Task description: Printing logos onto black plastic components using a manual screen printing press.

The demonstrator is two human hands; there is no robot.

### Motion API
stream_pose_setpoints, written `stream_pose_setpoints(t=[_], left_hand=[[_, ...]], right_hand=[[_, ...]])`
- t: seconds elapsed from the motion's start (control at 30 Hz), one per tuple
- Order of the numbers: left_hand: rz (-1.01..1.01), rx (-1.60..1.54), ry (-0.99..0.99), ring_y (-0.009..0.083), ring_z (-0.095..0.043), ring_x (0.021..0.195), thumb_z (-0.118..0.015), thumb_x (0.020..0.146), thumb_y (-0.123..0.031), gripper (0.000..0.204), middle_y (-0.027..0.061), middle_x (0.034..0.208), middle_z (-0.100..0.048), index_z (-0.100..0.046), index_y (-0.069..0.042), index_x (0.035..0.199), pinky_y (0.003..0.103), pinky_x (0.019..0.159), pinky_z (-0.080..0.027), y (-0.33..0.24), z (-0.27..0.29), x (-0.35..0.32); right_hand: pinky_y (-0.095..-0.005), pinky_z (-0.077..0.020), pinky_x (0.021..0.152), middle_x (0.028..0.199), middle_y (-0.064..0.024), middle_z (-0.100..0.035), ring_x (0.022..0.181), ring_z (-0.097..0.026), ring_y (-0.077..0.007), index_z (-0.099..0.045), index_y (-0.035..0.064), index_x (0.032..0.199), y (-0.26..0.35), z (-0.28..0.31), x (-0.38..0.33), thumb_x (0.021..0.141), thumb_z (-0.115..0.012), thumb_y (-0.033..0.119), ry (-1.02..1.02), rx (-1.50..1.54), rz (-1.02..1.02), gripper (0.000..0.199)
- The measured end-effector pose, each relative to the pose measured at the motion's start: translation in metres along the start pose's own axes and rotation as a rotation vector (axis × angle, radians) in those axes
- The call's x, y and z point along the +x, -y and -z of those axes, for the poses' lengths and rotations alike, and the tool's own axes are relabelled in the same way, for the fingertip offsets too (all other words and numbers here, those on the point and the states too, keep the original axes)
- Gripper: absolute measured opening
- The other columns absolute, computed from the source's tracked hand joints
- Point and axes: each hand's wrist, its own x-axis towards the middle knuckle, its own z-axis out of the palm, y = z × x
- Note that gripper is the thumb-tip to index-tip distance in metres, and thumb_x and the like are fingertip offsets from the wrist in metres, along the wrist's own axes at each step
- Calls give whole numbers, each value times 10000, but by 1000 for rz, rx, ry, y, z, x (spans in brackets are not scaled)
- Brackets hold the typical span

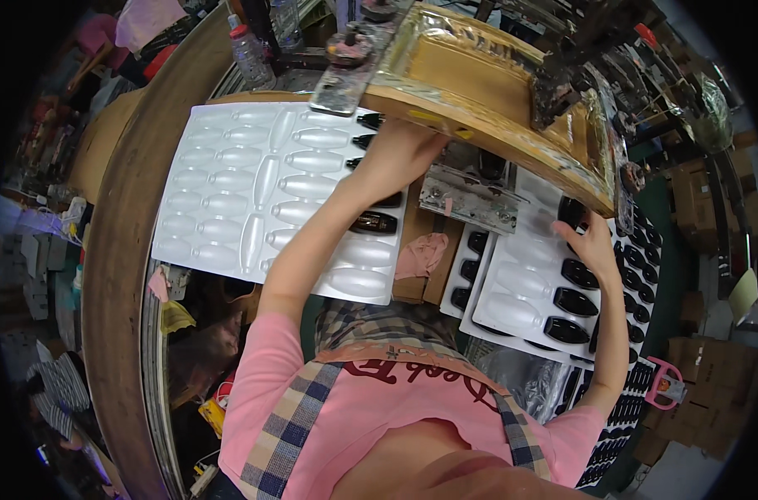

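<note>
My left hand (408,148) reaches in under the near edge of a wooden-framed printing screen (479,114). The frame hides its fingers. Below the screen sits a paint-stained metal fixture (469,198), with a dark piece partly showing behind it. On the right, my right hand (594,243) has its thumb and fingers around a glossy black oval piece (572,212) at the right tray (517,279). Under my left forearm lies the left white moulded tray (204,179), mostly vacant hollows. Along its right side are several black pieces, one with gold-coloured marking (374,222).
More black pieces (575,302) fill the right tray's outer column, and further loaded trays lie beyond. A pink cloth (421,255) rests in a cardboard box between the trays. A red-capped bottle (251,58) stands at the back left. Pink-handled scissors (665,383) hang at the right.
</note>
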Motion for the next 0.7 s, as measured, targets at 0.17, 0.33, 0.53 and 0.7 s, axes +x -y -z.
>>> stream_pose_setpoints(t=[0.17,0.33,0.53,0.7], left_hand=[[-1,-46,11,252,-531,841,-537,799,-126,198,126,912,-580,-574,6,942,309,750,-416,17,-34,61],[82,-284,-208,188,-528,811,-538,812,-127,187,91,874,-585,-579,20,921,272,734,-413,30,-20,79],[238,-602,-433,111,-524,775,-539,827,-128,183,48,829,-591,-585,36,896,228,715,-411,29,32,29],[522,-536,-552,79,-520,734,-562,824,-113,155,27,785,-585,-587,33,870,205,690,-408,35,39,-86]], right_hand=[[-306,-438,693,899,-121,-595,771,-552,-180,-562,-20,955,16,-1,0,666,-706,364,-82,47,28,501],[-299,-403,802,1009,-131,-585,925,-544,-229,-571,42,1019,47,-15,22,715,-631,459,-44,73,36,519],[-316,-332,898,1098,-157,-520,1048,-461,-240,-482,6,1134,76,-51,61,677,-687,431,43,66,259,657],[-336,-313,926,1124,-213,-489,1101,-430,-301,-445,-14,1160,77,-59,61,697,-647,463,141,84,224,695]])
